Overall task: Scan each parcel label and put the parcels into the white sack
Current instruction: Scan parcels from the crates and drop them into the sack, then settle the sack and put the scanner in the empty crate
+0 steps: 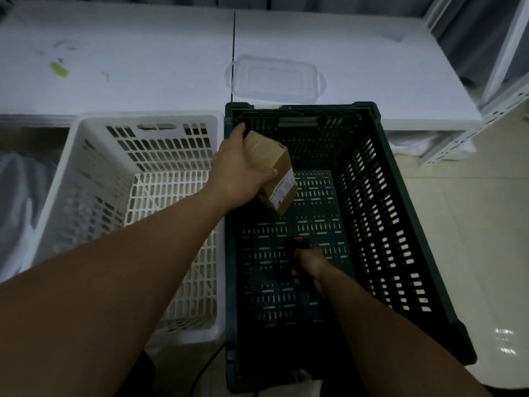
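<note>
The left hand [239,170] is forming a closed grip around a small brown cardboard box [272,170], thumb lying across its top face and fingers wrapping the far side. The box is being held tilted above the far left part of a dark green crate [400,224], clear of the crate floor. A white label [283,190] is showing on the box's lower near face, angled down and towards the person.

The right hand [310,266] is closing its grip on a black handheld scanner [299,250], lower in the crate and nearer the person. A small red light is glowing at the scanner's top end, which is pointing up towards the label. Scanner and box are apart, the box above and beyond it.

Both bare forearms are reaching in from the near edge, the left one crossing over a white slotted basket [86,173]. This basket is standing just beside the green crate, touching or nearly touching along their shared side. No parcels can be made out on the floor of either container.

Beyond both, a white table [143,67] is carrying a clear plastic lid [274,78], lying flat near the crate's far rim. Pale sacking or cloth [17,190] is showing at the far left, partly hidden by the basket; whether it is the sack cannot be told. The scene is dim.
</note>
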